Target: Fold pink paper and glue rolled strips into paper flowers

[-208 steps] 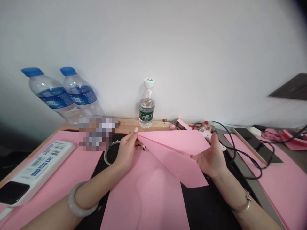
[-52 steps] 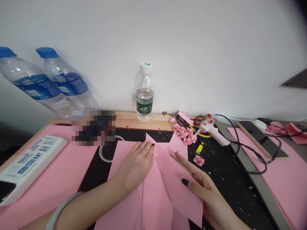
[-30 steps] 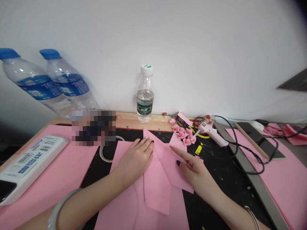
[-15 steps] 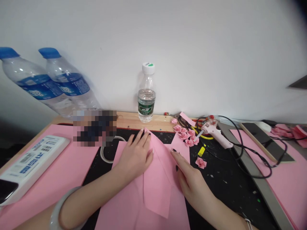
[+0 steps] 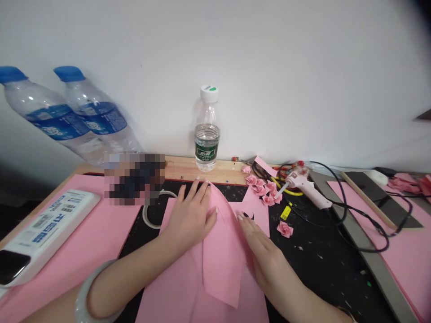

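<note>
A folded pink paper point(image 5: 222, 264) lies over a larger pink sheet point(image 5: 161, 287), its narrow tip pointing away from me. My left hand point(image 5: 191, 215) rests flat on its left side near the tip, fingers spread. At the right edge of the folded paper is my right hand point(image 5: 266, 251), palm down with its fingers stretched out. Some of the right fingers are hidden beneath the hand. Several small pink paper roses point(image 5: 261, 186) sit beyond the right hand, and a single rose point(image 5: 285, 229) lies nearer.
A water bottle point(image 5: 206, 143) stands by the wall. Two large bottles point(image 5: 101, 119) lean at the left, behind a white box point(image 5: 50, 237). A tape roll point(image 5: 145, 215) is beside the left hand. At right are a glue gun point(image 5: 308, 188), cables and a phone point(image 5: 380, 197).
My right hand has turned flatter and its fingers have straightened along the paper's right edge. My left hand has barely moved. The view has shifted slightly.
</note>
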Action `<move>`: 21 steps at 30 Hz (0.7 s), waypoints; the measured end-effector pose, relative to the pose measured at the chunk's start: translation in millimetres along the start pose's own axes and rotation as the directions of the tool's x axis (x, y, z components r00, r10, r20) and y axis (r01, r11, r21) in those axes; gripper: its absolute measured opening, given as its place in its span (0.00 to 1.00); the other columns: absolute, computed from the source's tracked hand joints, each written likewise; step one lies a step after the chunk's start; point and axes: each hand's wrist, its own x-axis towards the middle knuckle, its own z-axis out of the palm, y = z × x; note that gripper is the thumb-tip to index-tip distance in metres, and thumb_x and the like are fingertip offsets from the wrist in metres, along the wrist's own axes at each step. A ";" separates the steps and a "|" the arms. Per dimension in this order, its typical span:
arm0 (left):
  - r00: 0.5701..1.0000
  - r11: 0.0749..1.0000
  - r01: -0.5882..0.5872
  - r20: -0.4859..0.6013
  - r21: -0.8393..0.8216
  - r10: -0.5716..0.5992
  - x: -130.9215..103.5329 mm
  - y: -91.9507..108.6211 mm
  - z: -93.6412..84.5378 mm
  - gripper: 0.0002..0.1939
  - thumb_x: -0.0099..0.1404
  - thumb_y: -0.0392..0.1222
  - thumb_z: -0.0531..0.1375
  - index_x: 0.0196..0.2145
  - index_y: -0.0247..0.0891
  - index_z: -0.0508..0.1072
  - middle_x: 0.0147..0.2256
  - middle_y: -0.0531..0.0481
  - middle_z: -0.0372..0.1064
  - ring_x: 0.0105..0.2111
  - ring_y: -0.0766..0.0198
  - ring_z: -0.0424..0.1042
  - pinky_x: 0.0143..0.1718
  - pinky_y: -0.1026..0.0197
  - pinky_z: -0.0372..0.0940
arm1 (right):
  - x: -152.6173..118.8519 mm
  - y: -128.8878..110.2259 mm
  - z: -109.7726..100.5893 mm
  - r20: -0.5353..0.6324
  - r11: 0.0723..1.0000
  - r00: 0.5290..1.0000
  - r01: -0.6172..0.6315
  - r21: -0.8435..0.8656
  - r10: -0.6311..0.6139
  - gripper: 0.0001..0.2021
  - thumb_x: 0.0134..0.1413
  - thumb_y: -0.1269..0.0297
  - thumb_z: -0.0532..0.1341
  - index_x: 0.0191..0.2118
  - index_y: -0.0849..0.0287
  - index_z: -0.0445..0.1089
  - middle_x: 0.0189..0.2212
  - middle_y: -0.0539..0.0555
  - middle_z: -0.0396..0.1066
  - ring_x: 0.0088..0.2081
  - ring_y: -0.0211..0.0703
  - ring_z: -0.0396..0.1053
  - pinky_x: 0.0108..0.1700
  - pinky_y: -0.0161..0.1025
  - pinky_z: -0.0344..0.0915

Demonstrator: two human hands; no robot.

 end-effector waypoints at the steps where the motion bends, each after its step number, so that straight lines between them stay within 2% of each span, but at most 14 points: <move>1: 1.000 1.000 0.006 0.001 0.003 -0.006 0.5 -0.1 0.2 0.28 0.66 0.45 0.50 0.59 0.24 0.59 0.60 0.33 0.56 0.61 0.41 0.51 0.57 0.37 0.49 | -0.2 0.3 0.1 0.004 1.000 1.000 0.000 -0.004 0.000 0.44 0.42 0.87 0.45 0.68 0.57 0.37 0.65 0.57 0.49 0.64 0.50 0.49 0.61 0.56 0.55; 7: 1.000 1.000 0.014 0.004 0.014 -0.014 4.1 -1.9 1.4 0.29 0.66 0.46 0.49 0.59 0.23 0.59 0.60 0.32 0.56 0.62 0.43 0.50 0.59 0.37 0.46 | -1.4 1.4 1.7 -0.002 1.000 1.000 0.008 -0.019 -0.008 0.43 0.42 0.87 0.45 0.67 0.59 0.40 0.64 0.59 0.52 0.63 0.50 0.51 0.60 0.55 0.57; 11: 1.000 1.000 0.009 -0.018 0.007 -0.009 5.5 -3.3 1.3 0.28 0.65 0.45 0.50 0.58 0.25 0.60 0.59 0.33 0.57 0.62 0.44 0.50 0.59 0.38 0.46 | 0.4 -0.9 -0.7 -0.027 0.999 1.000 -0.012 0.040 0.013 0.40 0.46 0.85 0.46 0.67 0.58 0.44 0.63 0.58 0.54 0.63 0.50 0.53 0.61 0.54 0.57; 13: 1.000 1.000 0.006 -0.024 0.000 -0.006 5.8 -4.2 1.5 0.27 0.65 0.45 0.51 0.58 0.27 0.60 0.60 0.34 0.56 0.62 0.44 0.50 0.59 0.38 0.46 | 1.9 -2.4 -4.0 -0.035 0.992 0.997 -0.061 0.107 0.066 0.36 0.50 0.82 0.47 0.66 0.58 0.47 0.61 0.57 0.57 0.61 0.49 0.56 0.61 0.52 0.57; 17: 1.000 1.000 -0.010 0.011 -0.019 0.011 6.2 -5.7 1.4 0.27 0.65 0.44 0.50 0.58 0.26 0.60 0.60 0.34 0.56 0.62 0.46 0.50 0.60 0.37 0.43 | 3.7 -2.4 -10.4 -0.025 0.932 0.965 -0.244 0.269 0.260 0.27 0.58 0.75 0.49 0.64 0.58 0.53 0.58 0.57 0.64 0.57 0.48 0.63 0.57 0.47 0.63; 21: 0.999 0.998 0.008 0.037 -0.057 -0.006 7.3 -6.7 -0.8 0.28 0.65 0.44 0.51 0.59 0.27 0.58 0.60 0.35 0.57 0.62 0.46 0.49 0.60 0.37 0.44 | 4.7 0.0 -13.0 -0.032 0.864 0.934 -0.316 0.393 0.356 0.23 0.60 0.70 0.51 0.61 0.57 0.60 0.57 0.55 0.65 0.58 0.50 0.62 0.57 0.48 0.62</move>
